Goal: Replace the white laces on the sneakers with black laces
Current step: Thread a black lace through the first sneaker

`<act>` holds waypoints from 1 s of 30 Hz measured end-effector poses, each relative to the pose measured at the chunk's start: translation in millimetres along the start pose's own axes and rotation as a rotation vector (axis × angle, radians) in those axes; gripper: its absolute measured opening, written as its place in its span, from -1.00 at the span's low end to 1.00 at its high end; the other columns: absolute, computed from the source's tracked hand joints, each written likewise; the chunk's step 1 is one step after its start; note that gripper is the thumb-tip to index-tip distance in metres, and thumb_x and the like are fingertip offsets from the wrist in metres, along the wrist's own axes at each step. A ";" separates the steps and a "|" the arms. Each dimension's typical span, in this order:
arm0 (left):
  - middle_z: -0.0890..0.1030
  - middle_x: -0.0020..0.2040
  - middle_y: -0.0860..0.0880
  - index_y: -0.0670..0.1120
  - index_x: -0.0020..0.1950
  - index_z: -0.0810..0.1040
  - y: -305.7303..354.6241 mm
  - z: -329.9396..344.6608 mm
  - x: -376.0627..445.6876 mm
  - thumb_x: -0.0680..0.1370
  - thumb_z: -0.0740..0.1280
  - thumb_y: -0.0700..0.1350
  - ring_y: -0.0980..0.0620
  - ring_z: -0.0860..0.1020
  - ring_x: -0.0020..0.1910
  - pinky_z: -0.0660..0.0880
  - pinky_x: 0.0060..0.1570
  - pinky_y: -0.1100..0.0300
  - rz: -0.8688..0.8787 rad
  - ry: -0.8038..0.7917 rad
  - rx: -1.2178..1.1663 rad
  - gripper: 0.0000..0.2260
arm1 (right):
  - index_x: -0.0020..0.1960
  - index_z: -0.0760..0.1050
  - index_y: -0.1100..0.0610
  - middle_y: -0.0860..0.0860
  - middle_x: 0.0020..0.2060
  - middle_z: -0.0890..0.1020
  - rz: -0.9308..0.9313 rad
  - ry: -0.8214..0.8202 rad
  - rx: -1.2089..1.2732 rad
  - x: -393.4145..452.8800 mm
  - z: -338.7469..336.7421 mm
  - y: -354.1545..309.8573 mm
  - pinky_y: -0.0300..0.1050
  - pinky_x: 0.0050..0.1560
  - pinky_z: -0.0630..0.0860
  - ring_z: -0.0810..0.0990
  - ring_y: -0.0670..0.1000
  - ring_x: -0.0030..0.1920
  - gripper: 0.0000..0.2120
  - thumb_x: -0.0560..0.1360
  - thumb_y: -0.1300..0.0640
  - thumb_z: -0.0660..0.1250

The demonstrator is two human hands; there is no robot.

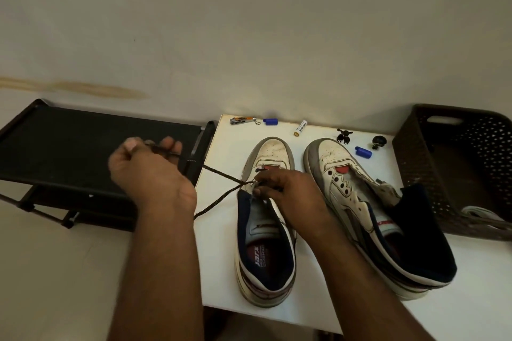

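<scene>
Looks like someone's home: plain stained wall (83,86), black shoe rack (83,141) left, small white table (219,257), brown plastic basket (457,169) right.

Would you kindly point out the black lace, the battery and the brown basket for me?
black lace (221,173): head view, on the taut strand between the two hands.
battery (300,128): head view, on the middle of its white body.
brown basket (410,163): head view, on its perforated left wall.

Stained wall (249,22), black rack (83,147)
</scene>
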State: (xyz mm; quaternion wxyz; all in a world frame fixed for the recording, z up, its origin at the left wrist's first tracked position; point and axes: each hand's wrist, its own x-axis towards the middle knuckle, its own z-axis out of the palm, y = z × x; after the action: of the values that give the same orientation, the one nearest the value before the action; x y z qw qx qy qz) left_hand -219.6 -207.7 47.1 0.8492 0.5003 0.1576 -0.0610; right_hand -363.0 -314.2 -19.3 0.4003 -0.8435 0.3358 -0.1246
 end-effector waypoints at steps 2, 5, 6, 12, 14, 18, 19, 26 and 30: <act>0.45 0.20 -0.03 0.01 0.15 0.38 -7.3 -5.4 6.5 0.58 0.29 -0.19 0.05 0.54 0.05 0.58 0.05 0.14 0.153 0.080 0.373 -0.80 | 0.10 0.64 -0.02 -0.07 -0.05 0.70 -0.007 -0.007 -0.018 0.1 -0.1 0.1 -0.08 0.11 0.53 0.63 -0.06 0.01 -0.78 0.45 0.06 0.43; 0.53 0.13 -0.01 0.00 0.08 0.50 -14.2 -4.6 6.3 0.50 0.38 -0.27 0.02 0.54 0.05 0.58 0.01 0.07 0.427 -0.239 0.862 -0.76 | 0.15 0.63 -0.01 -0.05 0.03 0.69 -0.032 -0.008 -0.046 -0.3 -0.6 -1.4 -0.09 0.17 0.50 0.61 -0.03 0.07 -0.75 0.47 0.07 0.41; 0.58 0.04 0.00 -0.03 0.04 0.55 -15.3 -3.4 2.8 0.51 0.37 -0.30 0.02 0.56 -0.04 0.58 -0.11 0.15 0.364 -0.440 0.964 -0.80 | 0.17 0.62 -0.01 -0.05 0.06 0.68 -0.047 -0.015 -0.060 -0.7 -1.1 -3.0 -0.10 0.18 0.50 0.61 -0.03 0.09 -0.74 0.48 0.08 0.40; 0.62 0.13 -0.19 -0.18 0.16 0.62 -31.4 2.6 -12.1 0.52 0.33 -0.39 -0.15 0.61 0.01 0.57 0.08 0.06 -0.078 -0.956 1.606 -0.74 | 0.14 0.64 0.03 -0.03 0.04 0.68 -0.109 -0.061 -0.109 0.5 -4.3 -6.3 -0.05 0.12 0.52 0.60 -0.01 0.04 -0.78 0.51 0.14 0.37; 0.60 0.16 -0.19 -0.22 0.19 0.61 -32.8 5.4 -9.3 0.54 0.31 -0.37 -0.20 0.57 0.11 0.52 0.17 0.05 -0.054 -0.965 1.661 -0.75 | 0.13 0.64 0.03 -0.03 0.03 0.68 -0.105 -0.063 -0.115 1.4 -5.5 -5.9 -0.07 0.10 0.52 0.60 -0.02 0.03 -0.79 0.50 0.13 0.37; 0.57 -0.11 -0.05 -0.13 -0.01 0.58 -35.5 -5.0 -8.1 0.60 0.28 -0.23 -0.02 0.52 -0.12 0.43 -0.13 0.18 0.063 -0.928 1.523 -0.91 | 0.07 0.64 -0.03 -0.05 -0.04 0.68 -0.114 -0.086 -0.153 2.9 -8.1 -2.5 -0.05 0.06 0.53 0.60 -0.02 -0.03 -0.83 0.50 0.07 0.38; 0.54 -0.11 -0.03 -0.10 -0.01 0.54 -35.3 -7.9 -3.7 0.62 0.25 -0.20 0.03 0.49 -0.16 0.41 -0.18 0.20 0.065 -0.867 1.469 -0.91 | 0.06 0.64 -0.04 -0.05 -0.06 0.68 -0.117 -0.081 -0.162 3.0 -9.0 -0.9 -0.08 0.05 0.52 0.59 -0.02 -0.03 -0.84 0.50 0.06 0.38; 0.38 0.23 -0.09 -0.08 0.14 0.40 3.1 -17.8 38.2 0.58 0.19 -0.26 -0.03 0.48 0.18 0.55 -0.04 0.30 0.329 0.275 0.520 -0.83 | 0.03 0.60 -0.17 -0.13 -0.10 0.67 -0.110 -0.053 -0.260 6.1 -7.2 5.0 0.10 0.17 0.45 0.53 0.03 0.07 -0.87 0.48 -0.05 0.37; 0.20 0.46 -0.07 -0.01 0.30 0.43 -11.3 -19.8 21.6 0.44 0.26 -0.47 0.03 0.41 0.24 0.42 0.06 0.42 0.589 -0.185 1.003 -0.47 | 0.03 0.59 -0.18 -0.13 -0.05 0.66 -0.099 -0.056 -0.272 8.5 -4.8 6.0 0.19 0.21 0.40 0.52 0.06 0.11 -0.86 0.48 -0.05 0.36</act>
State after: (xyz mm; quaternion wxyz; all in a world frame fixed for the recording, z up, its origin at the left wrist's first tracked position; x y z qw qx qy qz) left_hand -206.2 -194.9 21.7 0.5002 0.8562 -0.1106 0.0669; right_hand -361.7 -325.4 -21.3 0.2851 -0.9085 0.2963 -0.0740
